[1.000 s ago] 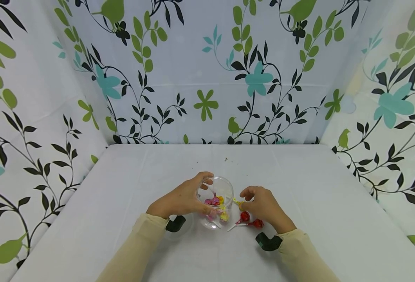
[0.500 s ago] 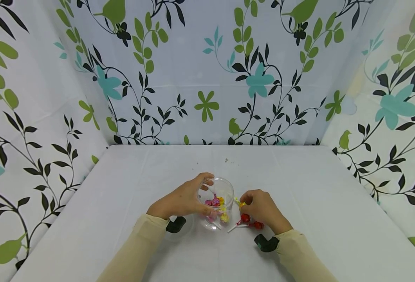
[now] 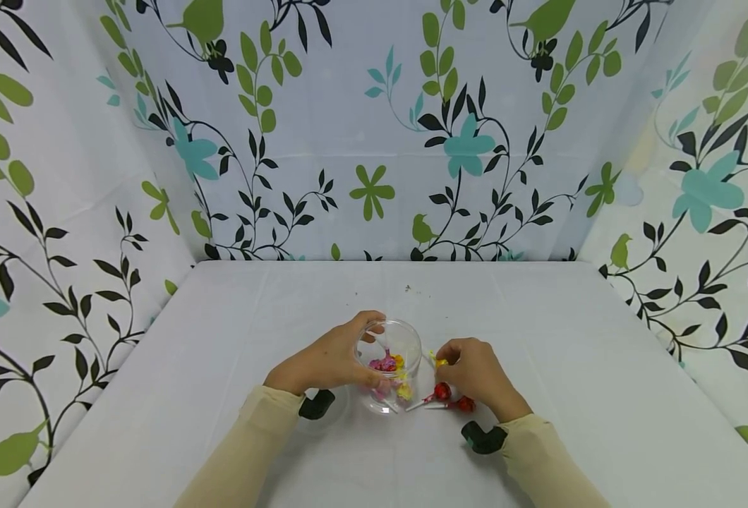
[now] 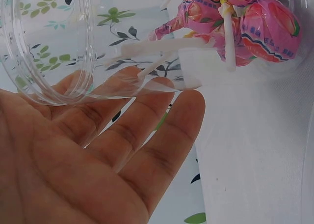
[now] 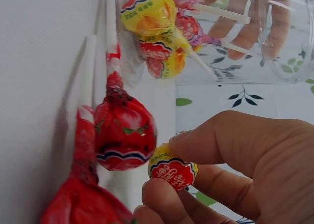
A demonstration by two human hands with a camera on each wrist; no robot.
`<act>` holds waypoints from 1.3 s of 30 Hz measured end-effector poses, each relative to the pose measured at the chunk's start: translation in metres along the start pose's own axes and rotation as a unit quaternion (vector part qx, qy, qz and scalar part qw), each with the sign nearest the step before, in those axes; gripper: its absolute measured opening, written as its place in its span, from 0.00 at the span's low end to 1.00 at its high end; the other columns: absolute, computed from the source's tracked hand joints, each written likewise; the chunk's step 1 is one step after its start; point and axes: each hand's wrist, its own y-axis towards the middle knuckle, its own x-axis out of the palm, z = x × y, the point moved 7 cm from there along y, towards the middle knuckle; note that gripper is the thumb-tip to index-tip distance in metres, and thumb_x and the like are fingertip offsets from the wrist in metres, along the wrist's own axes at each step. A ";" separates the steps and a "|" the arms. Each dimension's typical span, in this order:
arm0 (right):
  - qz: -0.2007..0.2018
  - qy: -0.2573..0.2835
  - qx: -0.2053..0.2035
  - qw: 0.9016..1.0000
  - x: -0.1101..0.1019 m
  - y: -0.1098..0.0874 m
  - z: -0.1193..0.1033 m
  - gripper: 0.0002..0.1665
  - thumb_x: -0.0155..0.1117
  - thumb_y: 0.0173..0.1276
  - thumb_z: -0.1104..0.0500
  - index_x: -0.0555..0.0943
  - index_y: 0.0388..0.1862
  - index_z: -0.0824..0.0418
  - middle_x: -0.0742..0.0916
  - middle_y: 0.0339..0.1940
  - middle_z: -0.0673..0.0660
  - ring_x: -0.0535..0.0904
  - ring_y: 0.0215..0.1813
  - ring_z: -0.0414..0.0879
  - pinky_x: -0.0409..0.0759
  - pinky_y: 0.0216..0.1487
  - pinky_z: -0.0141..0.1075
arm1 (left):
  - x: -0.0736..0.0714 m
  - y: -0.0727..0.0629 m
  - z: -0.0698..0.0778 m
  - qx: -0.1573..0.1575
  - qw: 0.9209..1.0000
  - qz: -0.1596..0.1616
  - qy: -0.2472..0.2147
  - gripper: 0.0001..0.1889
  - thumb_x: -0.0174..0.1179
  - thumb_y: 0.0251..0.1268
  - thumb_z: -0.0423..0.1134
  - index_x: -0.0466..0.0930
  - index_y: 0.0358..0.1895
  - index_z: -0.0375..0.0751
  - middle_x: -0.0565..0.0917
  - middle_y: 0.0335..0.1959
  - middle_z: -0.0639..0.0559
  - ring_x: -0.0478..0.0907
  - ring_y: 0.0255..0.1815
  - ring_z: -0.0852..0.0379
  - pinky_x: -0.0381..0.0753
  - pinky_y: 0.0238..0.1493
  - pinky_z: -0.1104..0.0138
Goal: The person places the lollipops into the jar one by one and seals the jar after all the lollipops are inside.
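A clear plastic jar [image 3: 406,331] stands on the table with my left hand [image 3: 342,356] curved around its side. Pink lollipops [image 4: 270,30] and yellow lollipops [image 5: 149,13] lie at its bottom, their white sticks pointing various ways. Just right of the jar, my right hand [image 3: 478,370] pinches a yellow lollipop [image 5: 171,170] by its wrapped head between thumb and fingers. Two red lollipops [image 3: 442,392] [image 5: 125,130] rest on the table below that hand, sticks toward the jar. In the left wrist view the left fingers [image 4: 162,140] lie along the jar's clear wall.
A clear round lid [image 3: 332,413] lies on the white table [image 3: 221,339] by the left wrist. Dark wrist cameras [image 3: 483,437] sit below both hands. A leaf-patterned curtain [image 3: 374,141] closes off the back and both sides. Small specks dot the table beyond the jar.
My right hand has come down onto the yellow lollipop and now pinches it, having shifted slightly. The upper red lollipop's stick has moved a little. The left hand and jar stay in place.
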 end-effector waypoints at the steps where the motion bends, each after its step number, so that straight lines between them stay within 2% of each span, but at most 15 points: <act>1: 0.003 0.000 -0.002 1.000 -0.002 0.000 -0.001 0.08 0.73 0.60 0.65 0.89 0.40 0.59 0.86 0.32 0.51 0.77 0.35 0.45 0.79 0.37 0.38 | 0.000 0.000 0.000 0.001 1.000 -0.001 0.000 0.55 0.83 0.49 0.54 0.59 0.79 0.49 0.75 0.73 0.47 0.73 0.72 0.47 0.76 0.67 0.44; 18: 0.072 0.036 -0.061 0.995 -0.027 -0.006 -0.023 0.06 0.73 0.62 0.66 0.89 0.39 0.61 0.89 0.35 0.52 0.82 0.38 0.47 0.82 0.35 0.36 | 0.000 0.000 -0.002 -0.001 1.000 0.003 0.002 0.56 0.84 0.48 0.55 0.59 0.79 0.51 0.75 0.73 0.48 0.74 0.70 0.49 0.79 0.64 0.46; 27: 0.093 0.059 -0.074 0.991 -0.033 -0.010 -0.035 0.07 0.73 0.64 0.64 0.89 0.42 0.61 0.88 0.38 0.54 0.83 0.41 0.48 0.83 0.36 0.35 | 0.000 -0.001 -0.001 0.001 1.000 -0.003 0.000 0.56 0.84 0.48 0.55 0.59 0.79 0.49 0.74 0.73 0.47 0.72 0.72 0.48 0.75 0.68 0.44; 39: 0.108 0.091 -0.106 0.984 -0.038 -0.019 -0.058 0.09 0.74 0.65 0.64 0.89 0.45 0.60 0.88 0.39 0.55 0.82 0.38 0.47 0.83 0.33 0.32 | 0.001 -0.002 -0.003 0.000 1.000 -0.005 -0.008 0.55 0.83 0.49 0.54 0.59 0.79 0.50 0.74 0.74 0.47 0.72 0.72 0.48 0.75 0.68 0.44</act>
